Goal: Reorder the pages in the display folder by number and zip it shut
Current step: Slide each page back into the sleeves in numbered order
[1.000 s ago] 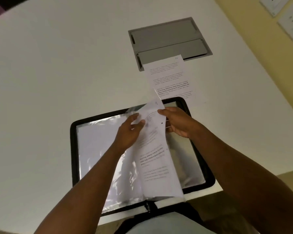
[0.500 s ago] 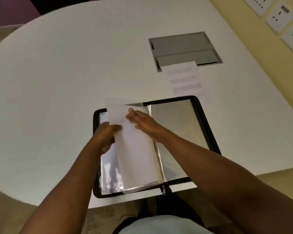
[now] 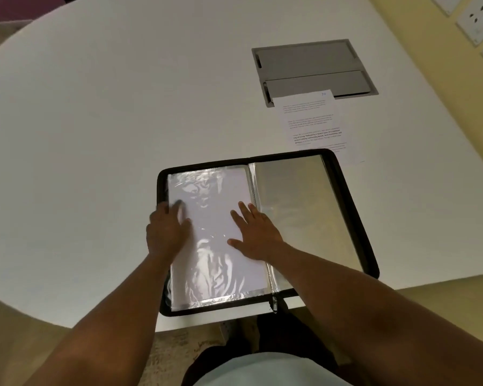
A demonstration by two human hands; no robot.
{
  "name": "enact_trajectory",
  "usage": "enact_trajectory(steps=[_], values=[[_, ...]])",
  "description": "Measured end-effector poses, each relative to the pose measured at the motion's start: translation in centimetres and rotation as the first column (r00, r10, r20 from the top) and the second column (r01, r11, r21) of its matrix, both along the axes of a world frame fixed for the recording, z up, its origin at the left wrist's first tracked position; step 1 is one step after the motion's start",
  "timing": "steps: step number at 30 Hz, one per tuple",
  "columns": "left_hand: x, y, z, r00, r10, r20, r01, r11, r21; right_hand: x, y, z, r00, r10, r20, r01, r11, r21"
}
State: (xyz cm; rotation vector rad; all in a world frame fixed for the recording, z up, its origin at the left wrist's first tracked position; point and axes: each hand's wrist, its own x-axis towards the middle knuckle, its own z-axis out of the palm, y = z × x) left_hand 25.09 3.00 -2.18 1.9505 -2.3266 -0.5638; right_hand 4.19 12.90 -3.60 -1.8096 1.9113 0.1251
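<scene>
The right hand (image 3: pixel 255 235) lies flat, fingers spread, on the white page (image 3: pixel 218 218) in the folder's left sleeve. The left hand (image 3: pixel 166 229) rests on that page's outer edge, fingers seemingly straight (they are blurred). The folder (image 3: pixel 354 218) lies open at the tabletop's (image 3: pixel 95 135) near edge, its zip pull (image 3: pixel 274 303) at the spine's near end. A loose sheet (image 3: pixel 315 126) lies just beyond the folder's far right corner, overlapping a grey hatch (image 3: pixel 310 65).
</scene>
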Motion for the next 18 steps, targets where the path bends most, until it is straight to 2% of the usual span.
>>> enact_trajectory(steps=[2, 4, 7, 11, 15, 18], values=[[-0.6, 0.6, -0.8, 0.983, -0.131, 0.129, 0.139, 0.989, -0.053, -0.3, -0.1, 0.0, 0.997, -0.028, 0.076, 0.030, 0.999, -0.033], [-1.6, 0.7, -1.0, 0.985, -0.099, 0.139, 0.107, 0.993, -0.054, -1.0, -0.3, 0.3, 0.974, -0.099, 0.205, 0.121, 0.988, -0.095], [-4.8, 0.0, -0.6, 0.985, -0.157, 0.070, 0.162, 0.984, -0.073, -3.4, -1.0, 0.9, 0.907, -0.244, 0.342, 0.337, 0.909, -0.244], [-11.7, -1.3, 1.3, 0.945, -0.304, -0.121, 0.300, 0.953, -0.051, -8.7, -2.5, 1.4, 0.775, -0.455, 0.439, 0.592, 0.765, -0.254], [-18.9, -3.6, 3.0, 0.915, -0.190, -0.356, 0.226, 0.972, 0.062, -15.2, -4.7, 1.7, 0.634, -0.601, 0.487, 0.763, 0.589, -0.267], [-25.0, -6.2, 3.1, 0.917, -0.048, -0.397, 0.136, 0.971, 0.196, -21.3, -6.6, 1.8, 0.546, -0.682, 0.487, 0.835, 0.493, -0.246]])
